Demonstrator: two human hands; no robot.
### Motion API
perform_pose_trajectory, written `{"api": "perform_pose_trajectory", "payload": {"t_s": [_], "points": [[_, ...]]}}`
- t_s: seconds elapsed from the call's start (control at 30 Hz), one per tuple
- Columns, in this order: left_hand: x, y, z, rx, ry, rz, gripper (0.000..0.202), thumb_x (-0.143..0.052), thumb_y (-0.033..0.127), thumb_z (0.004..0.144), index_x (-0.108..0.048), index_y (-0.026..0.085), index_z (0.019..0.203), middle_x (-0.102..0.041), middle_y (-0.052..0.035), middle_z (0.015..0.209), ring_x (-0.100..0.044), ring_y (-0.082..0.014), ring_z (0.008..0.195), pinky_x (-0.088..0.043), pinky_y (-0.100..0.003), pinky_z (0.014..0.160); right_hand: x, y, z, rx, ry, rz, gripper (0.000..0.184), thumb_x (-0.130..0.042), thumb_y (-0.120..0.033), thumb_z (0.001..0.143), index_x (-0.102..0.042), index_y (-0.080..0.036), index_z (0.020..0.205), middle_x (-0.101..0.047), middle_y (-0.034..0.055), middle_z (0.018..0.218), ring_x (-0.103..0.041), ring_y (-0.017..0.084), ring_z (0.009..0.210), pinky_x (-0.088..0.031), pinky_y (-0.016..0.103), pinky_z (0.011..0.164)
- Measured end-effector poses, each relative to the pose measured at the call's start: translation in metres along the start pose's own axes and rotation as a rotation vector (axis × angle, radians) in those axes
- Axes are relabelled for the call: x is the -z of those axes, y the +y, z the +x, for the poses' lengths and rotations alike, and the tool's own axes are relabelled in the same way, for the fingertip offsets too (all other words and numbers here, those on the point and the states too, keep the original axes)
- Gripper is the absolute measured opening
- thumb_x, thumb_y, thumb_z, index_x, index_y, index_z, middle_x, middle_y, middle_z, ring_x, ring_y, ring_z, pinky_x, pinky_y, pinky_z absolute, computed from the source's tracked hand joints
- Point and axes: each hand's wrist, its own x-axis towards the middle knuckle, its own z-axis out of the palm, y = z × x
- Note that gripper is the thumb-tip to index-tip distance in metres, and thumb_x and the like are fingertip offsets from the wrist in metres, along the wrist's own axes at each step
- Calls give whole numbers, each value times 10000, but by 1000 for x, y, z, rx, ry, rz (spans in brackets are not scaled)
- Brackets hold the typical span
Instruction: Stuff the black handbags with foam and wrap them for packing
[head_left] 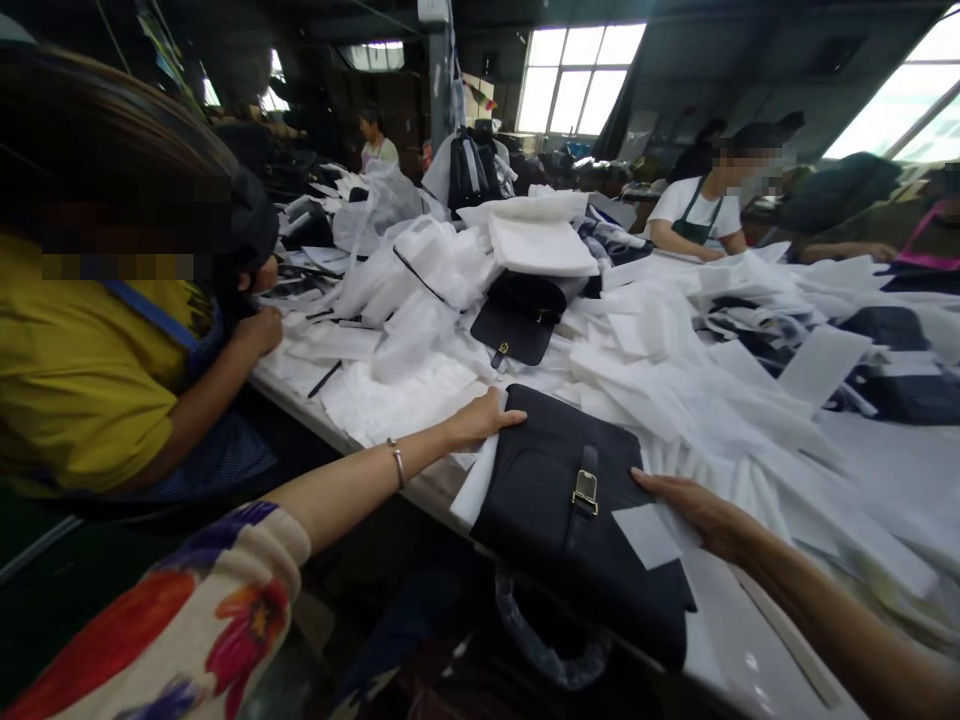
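A black handbag (555, 490) with a gold buckle (585, 492) lies flat at the near edge of the white table (750, 650). My left hand (480, 418) rests on the bag's far left corner, fingers stretched out flat. My right hand (701, 512) lies at the bag's right edge with fingers extended, beside a small white paper square (646, 535) resting on the bag. Neither hand grips anything.
Heaps of white tissue and dust bags (675, 380) cover the table, with another black bag (517, 320) further back. A person in a yellow top (82, 370) sits close on the left. Other workers sit at the far side (697, 215).
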Motion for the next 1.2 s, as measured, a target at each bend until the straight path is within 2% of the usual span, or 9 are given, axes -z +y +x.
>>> {"api": "perform_pose_trajectory", "payload": {"t_s": [0.07, 0.17, 0.27, 0.37, 0.53, 0.63, 0.77, 0.97, 1.2], "points": [[2, 11, -1, -42, 47, 180, 770, -792, 547, 664, -495, 126, 1237, -565, -236, 1292, -487, -457, 1252, -382, -557, 1009, 4, -3, 1, 14, 0, -83, 419, -760, -525, 754, -678, -151, 923, -755, 93, 826, -719, 246, 713, -588, 319, 615], [-2, 33, -8, -408, 150, 672, 788, -770, 322, 762, -357, 196, 1421, -354, -200, 1519, -314, -416, 1402, -289, -570, 1093, 13, -6, 9, 91, 76, -343, 491, -705, -652, 731, -699, -176, 854, -754, 91, 865, -713, 272, 805, -575, 344, 685], [-10, 54, -11, -728, -61, 1029, 414, -559, 183, 906, -503, 197, 1317, -472, -162, 1438, -420, -329, 1341, -349, -480, 1071, 24, -6, 21, 231, 141, -641, 522, -640, -722, 722, -674, -202, 717, -724, 67, 735, -684, 267, 728, -543, 360, 667], [-12, 71, -5, -656, -391, 1083, 290, -412, 136, 942, -626, 182, 1132, -641, -134, 1200, -592, -257, 1115, -458, -358, 913, 31, -8, 30, 291, 175, -803, 543, -608, -739, 725, -662, -198, 730, -715, 72, 743, -662, 268, 745, -507, 354, 702], [-20, 94, 4, -466, -561, 1097, 301, -525, 340, 902, -673, 217, 1133, -730, -94, 1062, -674, -240, 930, -498, -309, 799, 27, -18, 34, 272, 171, -976, 616, -478, -742, 819, -681, -162, 845, -730, 139, 907, -652, 310, 902, -458, 353, 773], [-40, 92, -13, -397, -532, 1095, 491, -378, 481, 956, -546, 239, 1349, -632, -149, 1302, -624, -323, 1124, -492, -428, 897, 24, -20, 34, 270, 172, -938, 608, -496, -726, 822, -684, -148, 844, -727, 149, 910, -649, 317, 905, -456, 365, 787], [-64, 64, -40, -387, -273, 1046, 577, -281, 530, 978, -374, 263, 1482, -311, -170, 1569, -260, -435, 1436, -255, -699, 1060, 30, -12, 21, 291, 139, -810, 633, -466, -726, 842, -696, -142, 924, -722, 138, 959, -648, 288, 898, -481, 364, 797], [-69, 45, -42, -413, -220, 1005, 567, -303, 528, 982, -305, 319, 1509, -255, -147, 1596, -184, -436, 1460, -151, -743, 1079, 60, 5, -11, 174, -89, -345, 649, -815, -445, 638, -615, -175, 1194, -688, 101, 936, -660, 267, 888, -558, 327, 649], [-67, 50, -41, -404, -234, 999, 553, -309, 515, 987, -288, 342, 1511, -237, -145, 1602, -167, -427, 1467, -157, -736, 1082, 95, 9, -21, 62, -72, -371, 403, -798, -505, 617, -618, -162, 731, -654, 67, 672, -611, 170, 610, -512, 257, 534]]}}
